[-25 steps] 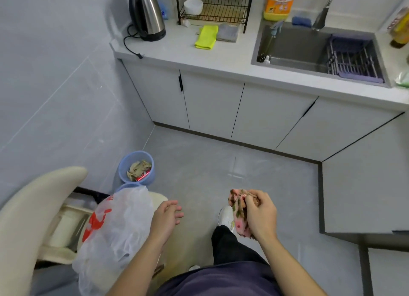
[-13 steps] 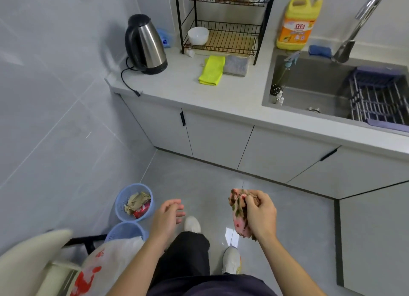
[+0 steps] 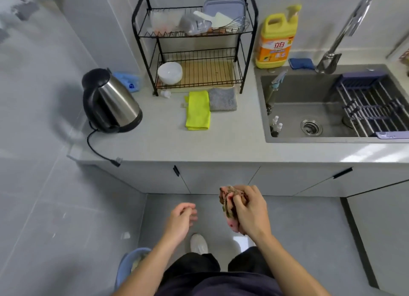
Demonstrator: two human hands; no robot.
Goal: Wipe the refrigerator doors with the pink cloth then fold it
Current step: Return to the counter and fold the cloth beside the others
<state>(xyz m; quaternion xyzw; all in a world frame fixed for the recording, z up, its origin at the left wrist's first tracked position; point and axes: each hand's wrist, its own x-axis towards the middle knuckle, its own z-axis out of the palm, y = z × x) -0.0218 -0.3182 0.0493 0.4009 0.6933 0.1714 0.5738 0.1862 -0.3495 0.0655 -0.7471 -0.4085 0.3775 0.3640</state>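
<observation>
Both hands hang low before the desk (image 3: 199, 149): the right hand (image 3: 251, 213) clenches the bunched pink cloth (image 3: 229, 209), its long axis hanging downward, while the left hand (image 3: 182, 216), loosely curled and empty, waits just beside it. No refrigerator doors show.

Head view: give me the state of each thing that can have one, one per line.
pink cloth: bunched, gripped in right hand
left hand: empty, fingers loosely curled
yellow cloth: folded, flat on counter
kettle: lid shut, unplugged
cabinet doors: closed
faucet: no water visible
</observation>
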